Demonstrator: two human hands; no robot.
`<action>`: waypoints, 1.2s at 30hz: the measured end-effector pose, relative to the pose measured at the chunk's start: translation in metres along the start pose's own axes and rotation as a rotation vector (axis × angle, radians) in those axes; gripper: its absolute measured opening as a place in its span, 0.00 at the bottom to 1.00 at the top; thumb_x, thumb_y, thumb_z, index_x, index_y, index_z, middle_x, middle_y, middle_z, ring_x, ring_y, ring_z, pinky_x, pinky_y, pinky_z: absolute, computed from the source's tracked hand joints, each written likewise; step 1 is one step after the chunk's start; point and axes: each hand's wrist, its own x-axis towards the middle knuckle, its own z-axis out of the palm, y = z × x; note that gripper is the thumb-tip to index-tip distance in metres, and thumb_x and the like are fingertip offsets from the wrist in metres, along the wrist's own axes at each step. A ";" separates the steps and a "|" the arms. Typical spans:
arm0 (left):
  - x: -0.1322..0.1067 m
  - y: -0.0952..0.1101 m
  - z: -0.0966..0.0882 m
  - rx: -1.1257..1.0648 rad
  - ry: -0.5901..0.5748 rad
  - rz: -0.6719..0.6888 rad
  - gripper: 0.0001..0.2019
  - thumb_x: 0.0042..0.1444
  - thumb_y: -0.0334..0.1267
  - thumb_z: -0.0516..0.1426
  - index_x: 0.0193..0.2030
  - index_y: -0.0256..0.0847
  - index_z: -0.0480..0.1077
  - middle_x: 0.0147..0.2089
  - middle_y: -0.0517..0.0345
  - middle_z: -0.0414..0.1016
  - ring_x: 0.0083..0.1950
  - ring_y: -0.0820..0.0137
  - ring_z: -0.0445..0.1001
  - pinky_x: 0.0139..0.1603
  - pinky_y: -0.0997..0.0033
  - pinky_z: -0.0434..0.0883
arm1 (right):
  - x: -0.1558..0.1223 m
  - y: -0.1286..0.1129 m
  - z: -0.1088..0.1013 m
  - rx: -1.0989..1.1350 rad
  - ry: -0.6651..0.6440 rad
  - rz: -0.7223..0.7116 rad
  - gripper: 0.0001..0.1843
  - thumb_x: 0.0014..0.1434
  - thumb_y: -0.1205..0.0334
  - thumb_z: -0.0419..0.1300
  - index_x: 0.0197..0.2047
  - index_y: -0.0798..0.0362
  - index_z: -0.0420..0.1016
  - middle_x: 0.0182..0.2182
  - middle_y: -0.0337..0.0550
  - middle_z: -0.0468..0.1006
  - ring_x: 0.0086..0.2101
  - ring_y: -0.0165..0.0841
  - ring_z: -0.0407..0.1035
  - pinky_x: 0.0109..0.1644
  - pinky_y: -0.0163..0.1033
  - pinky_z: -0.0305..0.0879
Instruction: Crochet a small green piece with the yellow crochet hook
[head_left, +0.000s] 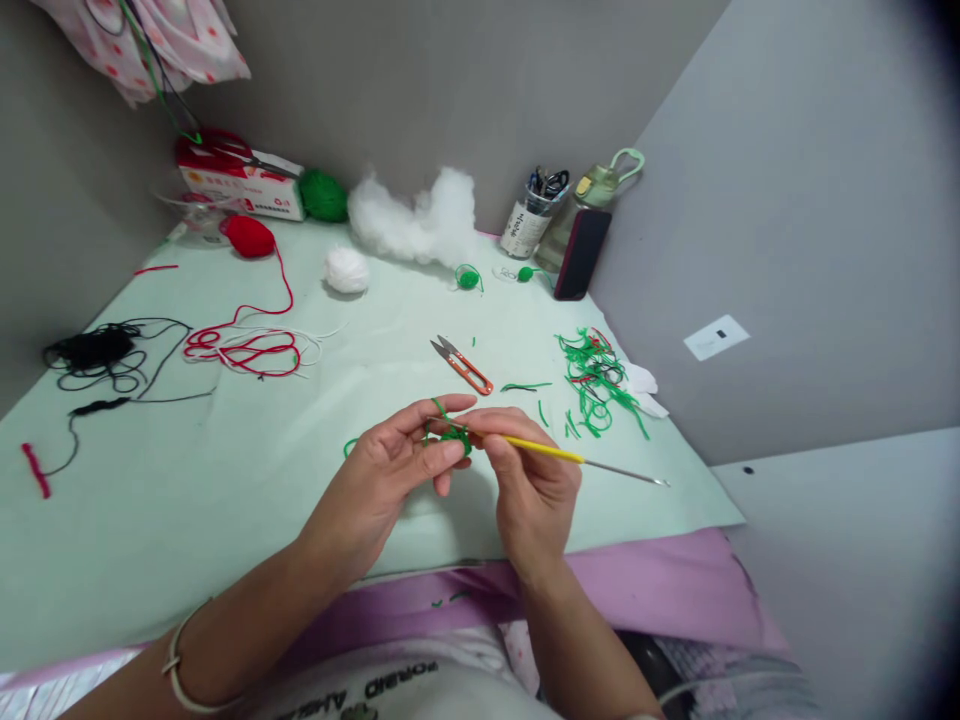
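Note:
Between thumb and fingers, my left hand [401, 455] pinches a small green crochet piece [456, 438]. Green yarn runs up over the left index finger, and a loop of it shows beside that hand. My right hand [534, 485] grips a crochet hook [551, 449] by its yellow handle, and its far metal end points out to the right. The hook's working tip meets the green piece, though the fingers partly hide the contact. Just beyond both hands lie orange-handled thread snips [466, 368] with their blades apart.
Green yarn scraps [600, 380] lie right; red yarn [251, 237], black yarn [94, 350] and a white yarn ball [346, 271] lie left. White stuffing [412, 215], a pen cup [526, 225], a bottle [574, 220] and a phone [583, 254] stand along the back wall.

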 end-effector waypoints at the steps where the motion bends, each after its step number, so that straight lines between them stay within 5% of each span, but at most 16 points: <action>1: -0.001 0.000 0.000 0.011 -0.006 -0.003 0.12 0.60 0.39 0.70 0.51 0.51 0.86 0.28 0.65 0.74 0.34 0.74 0.72 0.50 0.73 0.71 | -0.001 0.001 0.000 0.012 0.015 0.026 0.07 0.70 0.59 0.65 0.43 0.46 0.86 0.37 0.42 0.87 0.36 0.35 0.80 0.40 0.42 0.78; 9: -0.003 0.003 -0.007 0.066 0.029 -0.031 0.14 0.58 0.39 0.70 0.52 0.50 0.86 0.40 0.58 0.77 0.40 0.69 0.72 0.48 0.68 0.69 | 0.002 0.004 -0.009 0.192 0.003 0.165 0.11 0.74 0.56 0.59 0.43 0.49 0.82 0.35 0.41 0.85 0.32 0.30 0.78 0.38 0.37 0.78; 17: -0.004 0.000 -0.007 0.270 0.155 0.140 0.15 0.59 0.37 0.70 0.52 0.56 0.85 0.38 0.63 0.72 0.38 0.72 0.66 0.44 0.73 0.66 | -0.010 -0.005 -0.005 -0.167 -0.050 -0.208 0.13 0.74 0.65 0.57 0.53 0.44 0.81 0.41 0.42 0.87 0.35 0.34 0.81 0.39 0.43 0.80; 22: -0.004 0.001 -0.007 0.343 0.154 0.141 0.14 0.59 0.37 0.70 0.52 0.54 0.85 0.36 0.63 0.72 0.36 0.72 0.65 0.42 0.72 0.66 | -0.010 -0.004 -0.007 -0.119 -0.038 -0.143 0.14 0.75 0.67 0.55 0.52 0.44 0.81 0.40 0.41 0.86 0.33 0.32 0.80 0.37 0.41 0.79; 30: -0.007 -0.002 -0.003 0.370 0.230 0.183 0.15 0.56 0.35 0.71 0.51 0.51 0.85 0.37 0.63 0.74 0.34 0.73 0.65 0.42 0.73 0.67 | -0.010 -0.001 -0.009 -0.276 -0.136 -0.306 0.17 0.72 0.70 0.56 0.58 0.45 0.79 0.42 0.44 0.87 0.38 0.36 0.81 0.41 0.45 0.80; 33: -0.007 0.000 0.000 0.165 0.170 0.074 0.21 0.55 0.38 0.73 0.57 0.49 0.83 0.32 0.65 0.72 0.29 0.76 0.61 0.37 0.75 0.66 | -0.013 0.003 -0.007 -0.502 -0.141 -0.438 0.19 0.69 0.71 0.61 0.58 0.44 0.81 0.46 0.47 0.86 0.43 0.38 0.82 0.44 0.44 0.81; 36: -0.005 0.004 0.001 -0.082 0.070 -0.124 0.21 0.56 0.42 0.72 0.56 0.42 0.83 0.20 0.74 0.56 0.23 0.78 0.46 0.36 0.75 0.68 | -0.012 0.003 -0.006 -0.530 -0.095 -0.508 0.20 0.69 0.71 0.62 0.58 0.41 0.81 0.45 0.45 0.86 0.42 0.37 0.81 0.41 0.42 0.80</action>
